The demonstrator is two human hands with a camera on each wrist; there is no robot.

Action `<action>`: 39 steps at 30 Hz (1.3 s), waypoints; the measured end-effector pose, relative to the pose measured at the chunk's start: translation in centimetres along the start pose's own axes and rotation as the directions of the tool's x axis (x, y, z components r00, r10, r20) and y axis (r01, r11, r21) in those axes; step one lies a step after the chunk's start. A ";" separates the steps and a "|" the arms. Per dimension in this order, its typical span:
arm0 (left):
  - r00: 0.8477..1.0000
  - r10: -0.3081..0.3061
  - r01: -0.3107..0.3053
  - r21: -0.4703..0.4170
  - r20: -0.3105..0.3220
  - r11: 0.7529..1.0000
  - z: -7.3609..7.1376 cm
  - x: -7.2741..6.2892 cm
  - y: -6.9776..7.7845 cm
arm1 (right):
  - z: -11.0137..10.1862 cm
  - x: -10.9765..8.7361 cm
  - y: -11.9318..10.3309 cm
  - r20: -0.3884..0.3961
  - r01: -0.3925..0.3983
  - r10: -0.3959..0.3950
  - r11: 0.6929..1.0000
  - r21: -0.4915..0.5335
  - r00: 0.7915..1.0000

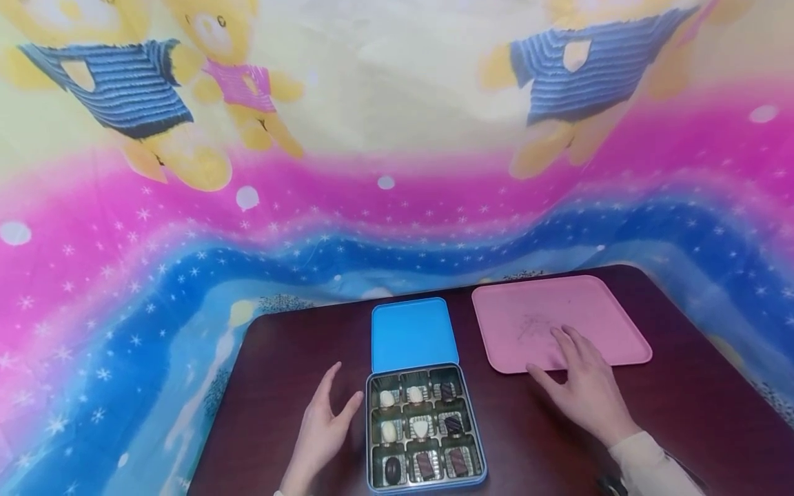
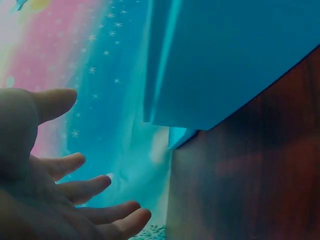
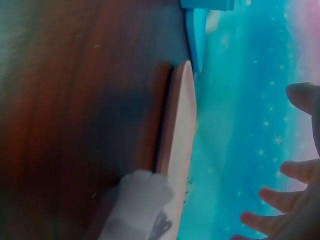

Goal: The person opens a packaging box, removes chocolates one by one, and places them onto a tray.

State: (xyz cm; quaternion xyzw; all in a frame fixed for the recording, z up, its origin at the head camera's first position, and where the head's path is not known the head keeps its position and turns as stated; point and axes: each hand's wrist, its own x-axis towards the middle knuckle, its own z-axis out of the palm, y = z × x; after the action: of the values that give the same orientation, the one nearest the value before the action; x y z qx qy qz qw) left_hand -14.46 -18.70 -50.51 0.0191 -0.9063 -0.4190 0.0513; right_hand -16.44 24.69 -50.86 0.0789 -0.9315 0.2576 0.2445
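Observation:
An open tin [image 1: 425, 427] of chocolates stands at the table's front, its gold insert split into compartments with one piece in each. A white heart-shaped chocolate [image 1: 420, 428] sits in the middle; dark chocolates [image 1: 457, 460] fill the right column and front row. Behind the tin lies a blue lid [image 1: 413, 334]. My left hand [image 1: 322, 424] hovers left of the tin, fingers spread, holding nothing. Over the near edge of a pink tray [image 1: 509, 324] is my right hand [image 1: 586, 389], fingers loosely extended and nothing in them. In both wrist views the fingers look apart from any object.
The dark brown table [image 1: 298, 351] has a rounded back edge. Behind it hangs a cloth [image 1: 397, 227] printed with bears and snowflakes. Faint dark marks [image 1: 536, 325] show on the tray. A pale, blurred shape [image 3: 142, 200] near the tray in the right wrist view cannot be identified.

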 end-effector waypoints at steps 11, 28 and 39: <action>1.000 -0.009 0.010 -0.109 0.014 0.994 1.8 -1.2 -0.3 | -0.9 -1.4 0.8 0.155 -0.085 0.085 0.996 -0.006 0.984; 0.994 -0.089 0.098 -0.165 0.063 0.981 4.1 -1.5 0.0 | -2.1 -4.0 3.6 0.394 -0.210 0.186 0.977 0.019 0.900; 0.990 -0.126 0.138 -0.200 0.069 0.970 4.8 -1.7 0.1 | -2.4 -5.2 4.1 0.426 -0.262 0.247 0.965 -0.024 0.870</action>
State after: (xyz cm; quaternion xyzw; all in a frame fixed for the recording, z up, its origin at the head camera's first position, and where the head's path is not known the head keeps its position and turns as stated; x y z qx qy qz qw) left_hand -13.27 -14.85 -53.64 0.0624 -0.8563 -0.5126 -0.0001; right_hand -12.05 29.60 -53.44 0.0140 -0.9598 0.2802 -0.0019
